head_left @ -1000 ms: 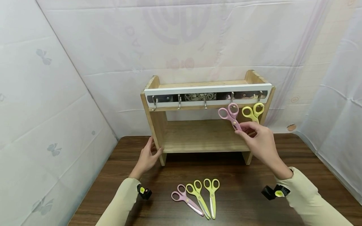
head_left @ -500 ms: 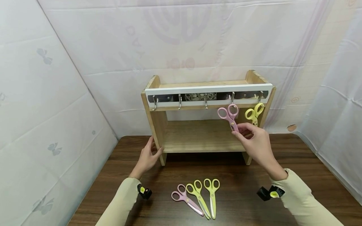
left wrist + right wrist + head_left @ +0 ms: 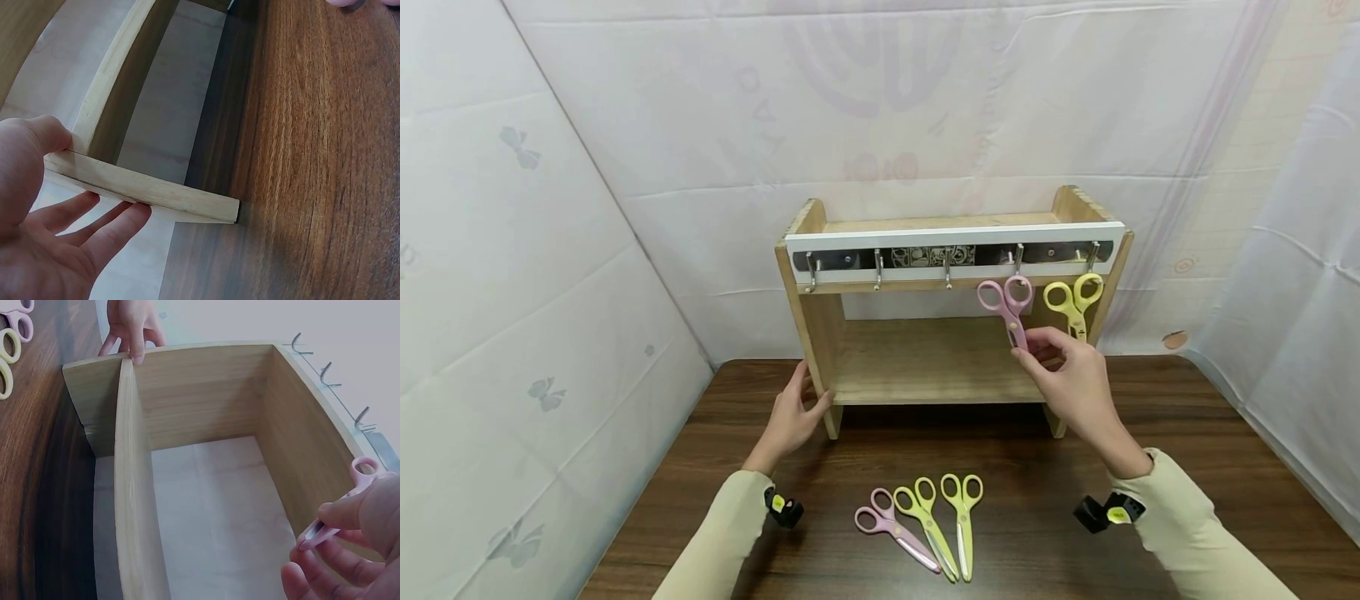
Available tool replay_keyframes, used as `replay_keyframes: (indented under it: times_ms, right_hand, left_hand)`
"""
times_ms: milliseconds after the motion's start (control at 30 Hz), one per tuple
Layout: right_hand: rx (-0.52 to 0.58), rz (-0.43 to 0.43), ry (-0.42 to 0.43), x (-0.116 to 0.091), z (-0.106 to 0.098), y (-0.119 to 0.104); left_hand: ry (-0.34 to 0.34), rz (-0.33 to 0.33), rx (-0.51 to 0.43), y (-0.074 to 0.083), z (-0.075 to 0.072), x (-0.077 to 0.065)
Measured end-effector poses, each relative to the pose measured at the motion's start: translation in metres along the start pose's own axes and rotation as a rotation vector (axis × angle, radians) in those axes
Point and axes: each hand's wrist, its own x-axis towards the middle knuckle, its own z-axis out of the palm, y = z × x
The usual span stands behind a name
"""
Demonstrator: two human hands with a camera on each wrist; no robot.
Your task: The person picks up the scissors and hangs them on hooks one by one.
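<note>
My right hand [image 3: 1072, 377] pinches pink scissors [image 3: 1012, 308] by the blade end, with the finger rings upward. Their right ring overlaps the lower tip of the fourth hook [image 3: 1018, 259]; I cannot tell whether it is on the hook. In the right wrist view, thumb and fingertips hold the scissors' blades [image 3: 315, 534]. Yellow scissors [image 3: 1072, 302] hang from the rightmost hook, their lower part hidden behind the right hand. My left hand [image 3: 792, 418] holds the left side panel of the wooden shelf [image 3: 925, 392], thumb on the front edge and fingers along the outer face [image 3: 119, 225].
Below the shelf, pink scissors [image 3: 897, 531] and two pairs of yellow scissors [image 3: 931, 527] lie on the dark wooden table [image 3: 700, 500]. A white hook rail [image 3: 842, 237] runs across the shelf's upper front. White patterned cloth [image 3: 700, 125] stands behind and at both sides.
The right hand has shifted slightly left, and the pink scissors have turned more upright. The hanging yellow scissors have swung a little. My left hand has stayed in place.
</note>
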Motion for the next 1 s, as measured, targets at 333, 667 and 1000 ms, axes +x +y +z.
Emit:
replay_keyframes:
  times_ms: [333, 667, 1000]
  right_hand:
    - [-0.010, 0.016, -0.020, 0.000, 0.008, 0.006]
    - [-0.012, 0.015, -0.044, -0.001, 0.010, 0.009]
    - [-0.040, 0.022, -0.070, -0.002, 0.011, 0.011]
  left_hand:
    - [0.000, 0.000, -0.001, -0.001, 0.000, 0.000]
    - [-0.013, 0.008, -0.010, -0.001, 0.000, 0.001]
    - [-0.026, -0.011, -0.016, -0.002, 0.000, 0.001]
